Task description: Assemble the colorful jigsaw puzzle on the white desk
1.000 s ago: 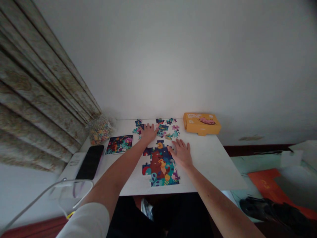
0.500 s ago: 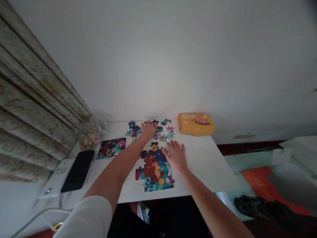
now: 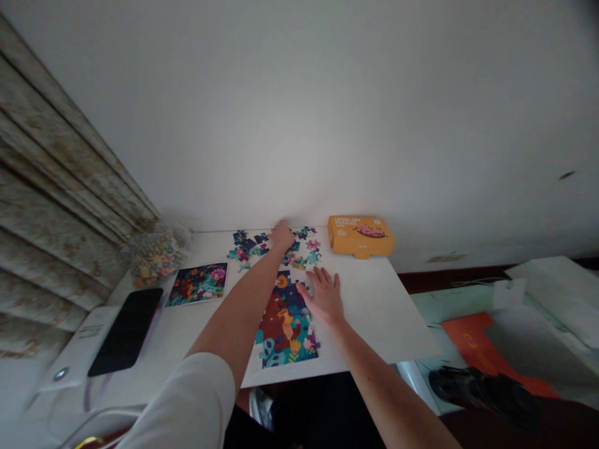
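My left hand (image 3: 281, 237) reaches to the back of the table, over loose jigsaw pieces (image 3: 243, 243). Its fingers are bunched and point down; what they hold, if anything, is hidden. More loose pieces (image 3: 312, 245) lie just right of that hand. My right hand (image 3: 324, 296) rests with spread fingers at the upper right edge of the partly joined jigsaw puzzle (image 3: 290, 333), which shows a bear and a rabbit among plants. My left forearm covers the puzzle's left side. A picture card (image 3: 199, 284) of a similar colourful scene lies left of the forearm.
A yellow puzzle box (image 3: 361, 237) stands at the back right against the wall. On the left are a black phone (image 3: 125, 332), a white box (image 3: 77, 349) and a clear bag of colourful pieces (image 3: 159, 252). A curtain (image 3: 60, 206) hangs beside the table.
My left hand has gone from spread fingers over the loose pieces to bunched fingers, slightly farther back. My right hand stays by the puzzle. The whole view has shifted a little.
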`<state>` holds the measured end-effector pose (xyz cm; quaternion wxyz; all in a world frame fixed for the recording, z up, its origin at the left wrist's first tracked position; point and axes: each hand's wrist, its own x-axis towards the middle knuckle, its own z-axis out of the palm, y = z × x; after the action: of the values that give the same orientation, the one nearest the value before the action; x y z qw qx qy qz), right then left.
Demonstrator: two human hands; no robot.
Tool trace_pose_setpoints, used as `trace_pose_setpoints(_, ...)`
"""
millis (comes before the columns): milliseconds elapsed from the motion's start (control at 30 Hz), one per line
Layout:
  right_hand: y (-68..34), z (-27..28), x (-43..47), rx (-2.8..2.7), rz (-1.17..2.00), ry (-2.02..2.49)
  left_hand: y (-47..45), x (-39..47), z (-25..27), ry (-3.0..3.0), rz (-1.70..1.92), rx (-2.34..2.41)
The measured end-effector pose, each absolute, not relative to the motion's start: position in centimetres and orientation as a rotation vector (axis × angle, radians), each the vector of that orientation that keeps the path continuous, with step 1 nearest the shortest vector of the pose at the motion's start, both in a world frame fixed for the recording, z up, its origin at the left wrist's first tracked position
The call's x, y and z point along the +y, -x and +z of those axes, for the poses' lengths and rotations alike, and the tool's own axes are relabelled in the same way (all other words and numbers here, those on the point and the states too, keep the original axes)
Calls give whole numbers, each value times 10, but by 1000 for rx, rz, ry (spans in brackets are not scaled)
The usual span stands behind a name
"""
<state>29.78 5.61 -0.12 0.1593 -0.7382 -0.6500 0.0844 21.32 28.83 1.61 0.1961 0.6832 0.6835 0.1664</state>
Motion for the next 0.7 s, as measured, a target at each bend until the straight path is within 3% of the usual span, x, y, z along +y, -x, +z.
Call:
trace_pose_setpoints(167, -298, -1, 56, -1870, 235, 2119, -212, 305, 12, -1782, 512, 1860)
trace_pose_setpoints(367, -298, -2, 57, -1860, 237, 2124, -217, 285, 22, -1725, 871, 1710)
trace_pose_setpoints(700, -298, -4, 56, -1848, 228, 2125, -202, 164, 26, -1224, 1470, 1238)
